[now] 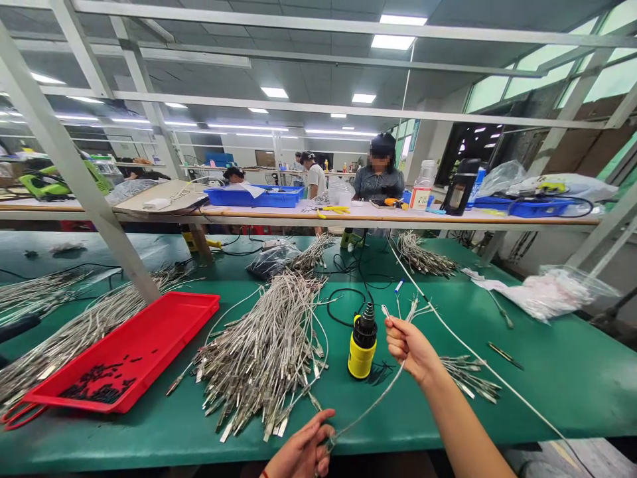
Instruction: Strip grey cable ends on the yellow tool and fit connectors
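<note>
A whitish USB cable [375, 400] runs in a slack curve between my two hands. My right hand [412, 346] is closed on it near its stripped wire end, with the fine wires sticking up past thumb and forefinger. Low at the front edge, my left hand [304, 446] has its fingers closed around the other end; the plug there is mostly hidden. Just left of my right hand a yellow heat gun [362, 352] stands upright, nozzle up. A large pile of USB cables [266, 345] lies left of it. A smaller bunch of cables [470, 377] rests behind my right forearm.
A red tray [164, 352] holding small black pieces sits at the left, beside more cables [99, 325]. Tweezers [505, 356] and a plastic bag [562, 292] lie at the right. Across the back runs a raised shelf [279, 217]; a person [381, 176] is behind it.
</note>
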Available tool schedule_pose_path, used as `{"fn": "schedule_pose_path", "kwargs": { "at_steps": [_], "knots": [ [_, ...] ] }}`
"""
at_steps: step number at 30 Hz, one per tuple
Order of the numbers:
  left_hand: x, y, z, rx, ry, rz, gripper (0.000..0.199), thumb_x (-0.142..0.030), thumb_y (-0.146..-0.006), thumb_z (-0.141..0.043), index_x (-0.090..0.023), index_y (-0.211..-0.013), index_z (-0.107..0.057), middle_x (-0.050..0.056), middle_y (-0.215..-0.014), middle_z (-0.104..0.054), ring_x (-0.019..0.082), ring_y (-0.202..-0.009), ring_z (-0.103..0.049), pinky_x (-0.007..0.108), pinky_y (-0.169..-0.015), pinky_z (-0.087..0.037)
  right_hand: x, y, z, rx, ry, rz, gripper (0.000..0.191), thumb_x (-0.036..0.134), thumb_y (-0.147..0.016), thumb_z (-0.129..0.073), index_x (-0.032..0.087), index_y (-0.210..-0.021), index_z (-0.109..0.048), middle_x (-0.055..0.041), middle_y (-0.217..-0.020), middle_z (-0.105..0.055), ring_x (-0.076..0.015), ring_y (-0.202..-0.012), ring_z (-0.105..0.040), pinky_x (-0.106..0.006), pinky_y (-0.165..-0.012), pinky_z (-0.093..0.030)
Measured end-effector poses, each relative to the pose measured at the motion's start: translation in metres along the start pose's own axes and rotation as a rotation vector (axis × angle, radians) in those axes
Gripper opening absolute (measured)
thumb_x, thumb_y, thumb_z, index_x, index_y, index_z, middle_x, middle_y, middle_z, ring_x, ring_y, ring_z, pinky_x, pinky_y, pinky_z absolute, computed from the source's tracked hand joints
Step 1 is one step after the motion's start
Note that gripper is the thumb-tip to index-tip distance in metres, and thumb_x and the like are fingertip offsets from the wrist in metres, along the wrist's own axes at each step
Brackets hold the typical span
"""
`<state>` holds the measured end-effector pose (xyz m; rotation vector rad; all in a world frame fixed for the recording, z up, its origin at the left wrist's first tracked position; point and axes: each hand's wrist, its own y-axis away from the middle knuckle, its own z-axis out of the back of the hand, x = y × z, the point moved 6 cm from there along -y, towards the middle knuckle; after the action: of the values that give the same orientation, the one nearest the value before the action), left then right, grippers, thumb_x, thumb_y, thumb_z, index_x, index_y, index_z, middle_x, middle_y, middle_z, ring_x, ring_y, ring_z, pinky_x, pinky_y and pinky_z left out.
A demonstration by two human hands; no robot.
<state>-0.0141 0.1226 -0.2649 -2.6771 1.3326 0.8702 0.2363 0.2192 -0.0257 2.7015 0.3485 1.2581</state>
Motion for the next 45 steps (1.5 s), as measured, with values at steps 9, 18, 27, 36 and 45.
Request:
{"fn": "schedule_pose_path", "kwargs": {
  "at_steps": [9,18,27,36,45],
  "knots": [
    [0.001,0.001,0.001,-0.011,0.01,0.001,0.043,-0.043,-0.094,-0.066,-0.029,-0.133,-0.053,0.001,-0.106,-0.068,0.011,-0.057,-0.062,0.027,-0.057,-0.037,0.002,0.005,0.003,-0.014,-0.001,0.009,0.027,0.032,-0.085,-0.076,0.02,-0.085,-0.051,0.0144,-0.054,-0.025,-0.0027,-0.039,-0.012,-0.015,-0.034,-0.016],
    [0.001,0.001,0.0,-0.029,0.008,-0.007,0.044,-0.042,-0.093,-0.068,-0.029,-0.132,-0.054,0.0,-0.104,-0.067,0.01,-0.057,-0.061,0.027,-0.057,-0.038,0.005,0.01,0.005,-0.033,0.038,0.036,0.029,0.035,-0.084,-0.077,0.02,-0.085,-0.052,0.0143,-0.054,-0.024,-0.0028,-0.04,-0.012,-0.016,-0.034,-0.016],
    [-0.004,0.004,-0.013,0.005,-0.094,0.022,0.043,-0.047,-0.093,-0.067,-0.032,-0.131,-0.056,-0.001,-0.105,-0.064,0.011,-0.062,-0.064,0.026,-0.058,-0.04,0.02,0.029,0.005,-0.102,0.24,0.18,0.033,0.046,-0.084,-0.075,0.019,-0.082,-0.056,0.0131,-0.056,-0.021,-0.0047,-0.046,-0.008,-0.019,-0.037,-0.015],
    [-0.002,-0.031,-0.06,0.181,-0.216,0.248,0.041,-0.041,-0.097,-0.061,-0.019,-0.132,-0.061,0.018,-0.112,-0.072,0.024,-0.08,-0.072,0.034,-0.07,-0.048,0.062,0.061,-0.024,-0.327,1.044,0.73,0.016,0.039,-0.093,-0.068,0.025,-0.086,-0.067,-0.0012,-0.067,-0.051,-0.0159,-0.059,-0.041,-0.029,-0.053,-0.025],
    [-0.002,-0.047,-0.059,0.19,-0.086,0.371,0.04,-0.046,-0.1,-0.054,-0.023,-0.132,-0.062,0.015,-0.113,-0.072,0.023,-0.085,-0.069,0.037,-0.076,-0.045,0.06,0.038,-0.047,-0.175,1.453,0.878,0.012,0.026,-0.091,-0.066,0.027,-0.079,-0.064,-0.0063,-0.075,-0.059,-0.0242,-0.077,-0.055,-0.034,-0.073,-0.037]
  ]
}}
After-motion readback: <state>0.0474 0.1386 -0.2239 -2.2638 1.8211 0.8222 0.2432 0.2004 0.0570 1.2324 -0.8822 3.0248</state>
